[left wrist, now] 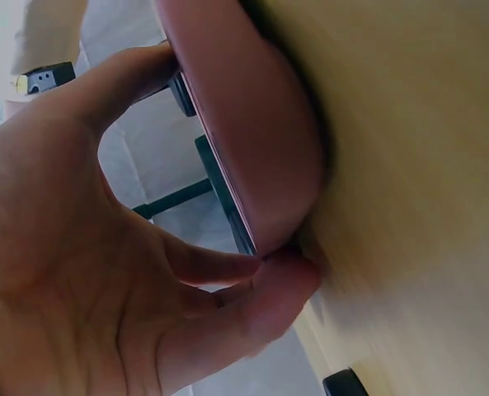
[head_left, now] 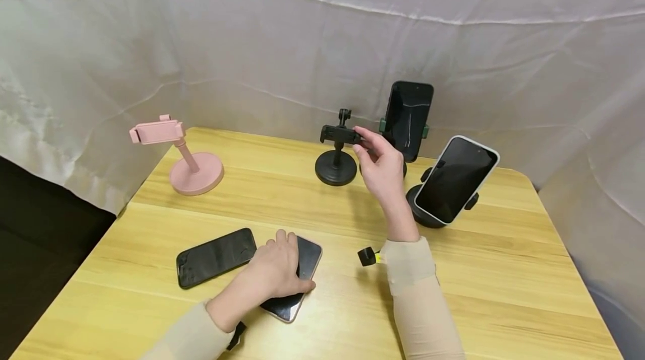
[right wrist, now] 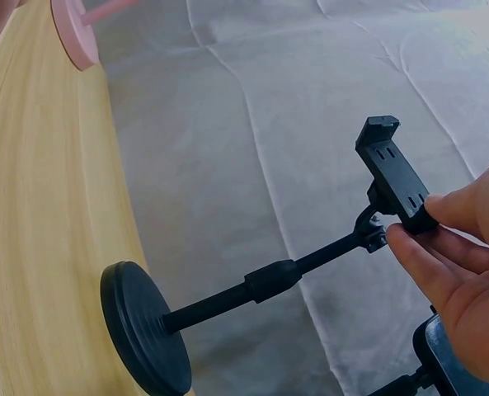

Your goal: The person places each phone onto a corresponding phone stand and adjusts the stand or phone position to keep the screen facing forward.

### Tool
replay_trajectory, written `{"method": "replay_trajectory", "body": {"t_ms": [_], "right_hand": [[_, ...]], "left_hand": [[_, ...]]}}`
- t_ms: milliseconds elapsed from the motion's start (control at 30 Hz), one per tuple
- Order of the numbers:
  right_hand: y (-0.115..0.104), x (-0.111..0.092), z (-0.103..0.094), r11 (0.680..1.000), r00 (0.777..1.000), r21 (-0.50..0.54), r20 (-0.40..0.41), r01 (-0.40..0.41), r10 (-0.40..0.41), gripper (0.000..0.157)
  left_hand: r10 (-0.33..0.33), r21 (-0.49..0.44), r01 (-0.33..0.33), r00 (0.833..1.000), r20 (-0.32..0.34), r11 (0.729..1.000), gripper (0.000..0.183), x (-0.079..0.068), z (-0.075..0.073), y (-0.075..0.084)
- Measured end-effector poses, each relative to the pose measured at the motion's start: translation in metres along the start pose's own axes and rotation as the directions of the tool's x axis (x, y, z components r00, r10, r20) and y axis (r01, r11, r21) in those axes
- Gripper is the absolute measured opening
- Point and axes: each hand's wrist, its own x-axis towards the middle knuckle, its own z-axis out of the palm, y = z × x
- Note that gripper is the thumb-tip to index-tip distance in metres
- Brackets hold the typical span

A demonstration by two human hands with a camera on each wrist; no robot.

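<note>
My left hand [head_left: 274, 270] spans a phone [head_left: 309, 253] on the table, its thumb at one edge and its fingers at the other. In the left wrist view that phone shows a pink case [left wrist: 256, 140]. My right hand [head_left: 385, 172] pinches the right end of the holder [head_left: 335, 134] on a black phone stand [head_left: 336, 172], which carries no phone. Thumb and fingertips meet at the holder's end in the right wrist view. Left of my left hand lies a second, dark phone [head_left: 216, 258], face up.
A pink phone stand [head_left: 196, 174] stands at the back left. On the right, a green-clamped stand bears a black phone [head_left: 409, 119], and a black stand bears a white-edged phone [head_left: 456, 181]. A pale curtain [head_left: 272, 57] hangs behind the wooden table [head_left: 514, 270].
</note>
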Motion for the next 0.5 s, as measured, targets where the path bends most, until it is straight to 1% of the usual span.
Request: {"method": "replay_trajectory", "body": {"t_ms": [167,267,400,500], "right_hand": [[0.0007,-0.0003,0.0003,1.000,1.000,-0.004,-0.004,-0.002,0.002,0.036],[0.0009,-0.0003,0.0003,1.000,1.000,-0.005,-0.002,-0.003,0.003,0.035],[0.0010,0.0000,0.0004,1.000,1.000,-0.001,0.003,-0.005,0.005,0.035],[0.0010,0.0006,0.0001,1.000,1.000,0.000,0.003,-0.007,0.007,0.035]], "left_hand": [[0.009,-0.028,-0.009,1.000,0.014,1.000,0.099,0.0012,-0.0017,0.0006],[0.021,-0.032,-0.021,1.000,0.014,0.999,0.096,0.0020,-0.0021,-0.0011],[0.045,-0.014,-0.045,0.999,-0.002,0.999,0.092,0.0039,-0.0030,-0.0037],[0.068,0.002,-0.068,0.997,-0.023,0.998,0.095,0.0076,-0.0050,-0.0056]]}}
